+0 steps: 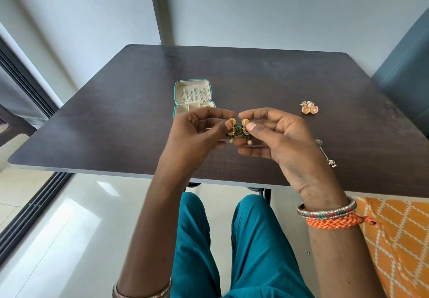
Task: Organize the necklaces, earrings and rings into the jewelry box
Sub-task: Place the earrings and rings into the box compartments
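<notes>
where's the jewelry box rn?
Head view: the jewelry box lies open on the dark table, left of centre, just beyond the left hand, which covers its near edge.

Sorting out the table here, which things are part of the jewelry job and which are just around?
Job: green earrings held in both hands, jewelry box, gold earrings, silver earring.

Around: table, chair, orange cloth.
</notes>
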